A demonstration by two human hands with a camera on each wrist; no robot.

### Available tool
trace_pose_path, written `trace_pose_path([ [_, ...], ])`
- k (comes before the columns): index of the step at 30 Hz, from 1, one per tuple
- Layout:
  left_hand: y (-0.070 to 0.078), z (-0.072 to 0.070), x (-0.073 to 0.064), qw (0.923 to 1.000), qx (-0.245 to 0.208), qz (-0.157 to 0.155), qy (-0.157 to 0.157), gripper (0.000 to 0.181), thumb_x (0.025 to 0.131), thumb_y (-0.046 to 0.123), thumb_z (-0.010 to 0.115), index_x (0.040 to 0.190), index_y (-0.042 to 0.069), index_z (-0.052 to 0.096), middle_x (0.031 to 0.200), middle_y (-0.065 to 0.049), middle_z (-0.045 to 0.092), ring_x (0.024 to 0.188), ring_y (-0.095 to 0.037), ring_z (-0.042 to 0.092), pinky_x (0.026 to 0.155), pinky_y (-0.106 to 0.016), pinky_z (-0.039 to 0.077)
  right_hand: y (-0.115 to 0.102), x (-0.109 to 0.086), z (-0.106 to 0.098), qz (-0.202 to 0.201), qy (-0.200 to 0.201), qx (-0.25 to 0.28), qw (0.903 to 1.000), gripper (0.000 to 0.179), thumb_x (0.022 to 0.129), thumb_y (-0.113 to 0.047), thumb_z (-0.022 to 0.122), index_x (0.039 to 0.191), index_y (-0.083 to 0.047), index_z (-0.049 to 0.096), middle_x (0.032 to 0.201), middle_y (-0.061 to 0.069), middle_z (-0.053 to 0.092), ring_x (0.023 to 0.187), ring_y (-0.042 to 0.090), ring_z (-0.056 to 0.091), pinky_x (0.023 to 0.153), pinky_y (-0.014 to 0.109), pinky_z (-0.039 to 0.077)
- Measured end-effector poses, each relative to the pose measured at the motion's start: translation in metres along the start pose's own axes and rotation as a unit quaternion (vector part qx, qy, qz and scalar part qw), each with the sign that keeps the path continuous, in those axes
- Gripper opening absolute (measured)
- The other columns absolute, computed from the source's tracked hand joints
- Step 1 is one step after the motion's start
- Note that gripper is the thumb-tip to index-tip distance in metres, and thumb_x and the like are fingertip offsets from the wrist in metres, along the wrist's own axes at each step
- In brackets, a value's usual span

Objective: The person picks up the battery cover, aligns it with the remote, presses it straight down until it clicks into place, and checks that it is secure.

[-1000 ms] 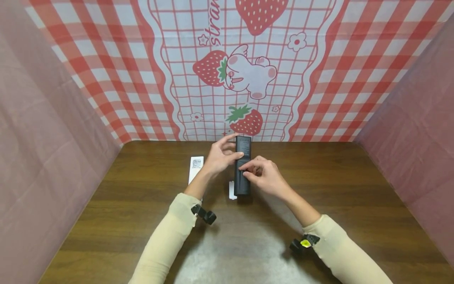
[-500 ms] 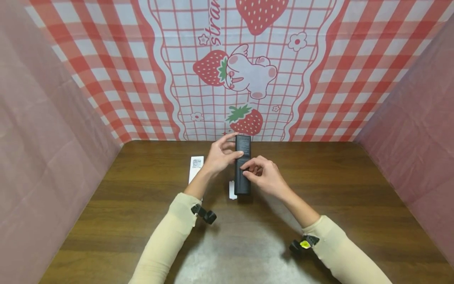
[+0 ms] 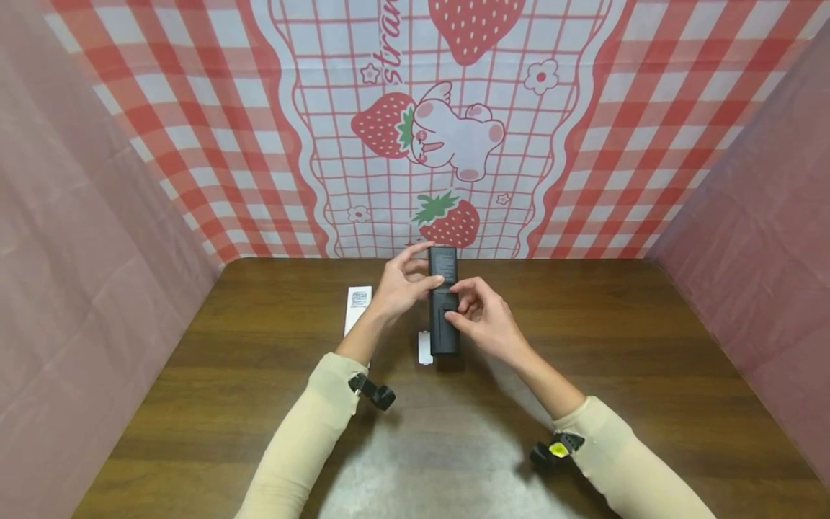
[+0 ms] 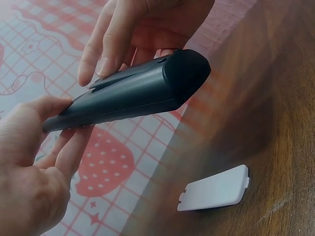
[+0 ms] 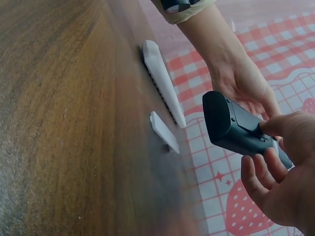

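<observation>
A black remote control (image 3: pixel 440 300) is held up over the table, its back with small print facing up. My left hand (image 3: pixel 403 290) grips its far part from the left, thumb on top and fingers beneath. On the right side, my right hand (image 3: pixel 485 317) holds the near half. In the right wrist view, that thumb presses the back near the battery cover (image 5: pixel 243 118), while other fingers lie against the opposite side. The cover appears seated; batteries are not visible. Below on the wooden table lies a small white battery cover (image 4: pixel 216 189) with tabs.
A white remote control (image 5: pixel 162 78) lies buttons down on the table, left of the white cover, partly hidden by the left forearm in the head view. A strawberry-patterned cloth (image 3: pixel 447 130) hangs behind the table; pink cloths (image 3: pixel 746 180) flank it.
The right index finger has shifted from the remote's back to its right edge, and the thumb stays on the back. The left hand has hardly moved.
</observation>
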State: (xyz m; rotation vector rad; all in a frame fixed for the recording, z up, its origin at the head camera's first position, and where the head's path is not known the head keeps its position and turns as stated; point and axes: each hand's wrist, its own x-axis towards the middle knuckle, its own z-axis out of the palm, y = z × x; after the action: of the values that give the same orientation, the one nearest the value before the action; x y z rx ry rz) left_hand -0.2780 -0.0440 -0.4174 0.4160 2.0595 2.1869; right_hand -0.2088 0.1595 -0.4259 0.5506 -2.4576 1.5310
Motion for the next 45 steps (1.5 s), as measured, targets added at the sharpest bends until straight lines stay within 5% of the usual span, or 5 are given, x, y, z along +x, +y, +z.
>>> trace_pose_path([
  [17, -0.001, 0.0, 0.0, 1.0, -0.005, -0.005, -0.006, 0.076, 0.098, -0.009, 0.076, 0.167, 0.012, 0.052, 0.148, -0.032, 0.069, 0.095, -0.012, 0.078, 0.079, -0.031, 0.073, 0.002, -0.001, -0.001, 0.051, 0.017, -0.011, 0.9985, 0.062, 0.094, -0.003, 0.088, 0.147, 0.001, 0.056, 0.106, 0.021, 0.067, 0.089, 0.02, 0.067, 0.075, 0.021, 0.057],
  [25, -0.001, 0.002, -0.001, 0.9999, -0.009, -0.004, -0.013, 0.075, 0.097, -0.009, 0.076, 0.165, 0.012, 0.053, 0.147, -0.033, 0.069, 0.093, -0.011, 0.078, 0.078, -0.029, 0.072, 0.003, -0.001, -0.002, 0.076, 0.004, -0.006, 0.9971, 0.082, 0.095, -0.002, 0.087, 0.164, -0.001, 0.042, 0.125, 0.033, 0.067, 0.102, 0.039, 0.076, 0.092, 0.042, 0.066],
  [29, -0.001, 0.002, -0.001, 0.9998, -0.008, -0.001, -0.018, 0.075, 0.097, -0.009, 0.076, 0.166, 0.01, 0.052, 0.148, -0.034, 0.068, 0.093, -0.011, 0.078, 0.08, -0.03, 0.073, 0.004, -0.001, -0.003, 0.086, -0.005, 0.005, 0.9962, 0.091, 0.095, -0.003, 0.086, 0.17, -0.006, 0.034, 0.128, 0.033, 0.066, 0.106, 0.043, 0.078, 0.088, 0.042, 0.068],
  [36, -0.001, 0.001, -0.002, 0.9995, 0.001, -0.002, -0.032, 0.077, 0.098, -0.008, 0.075, 0.168, 0.008, 0.048, 0.149, -0.034, 0.067, 0.095, -0.012, 0.078, 0.082, -0.032, 0.073, 0.005, -0.001, -0.004, 0.083, -0.021, 0.047, 0.9952, 0.108, 0.095, 0.001, 0.085, 0.178, -0.012, 0.017, 0.122, 0.033, 0.066, 0.094, 0.035, 0.079, 0.076, 0.035, 0.071],
  [45, -0.003, 0.001, -0.002, 0.9992, 0.001, 0.001, -0.04, 0.075, 0.098, -0.009, 0.075, 0.166, 0.007, 0.049, 0.148, -0.034, 0.068, 0.096, -0.012, 0.078, 0.082, -0.033, 0.073, 0.009, 0.0, -0.002, 0.076, -0.038, 0.074, 0.9936, 0.113, 0.095, 0.005, 0.083, 0.18, -0.018, 0.011, 0.115, 0.034, 0.068, 0.083, 0.026, 0.078, 0.07, 0.046, 0.074],
])
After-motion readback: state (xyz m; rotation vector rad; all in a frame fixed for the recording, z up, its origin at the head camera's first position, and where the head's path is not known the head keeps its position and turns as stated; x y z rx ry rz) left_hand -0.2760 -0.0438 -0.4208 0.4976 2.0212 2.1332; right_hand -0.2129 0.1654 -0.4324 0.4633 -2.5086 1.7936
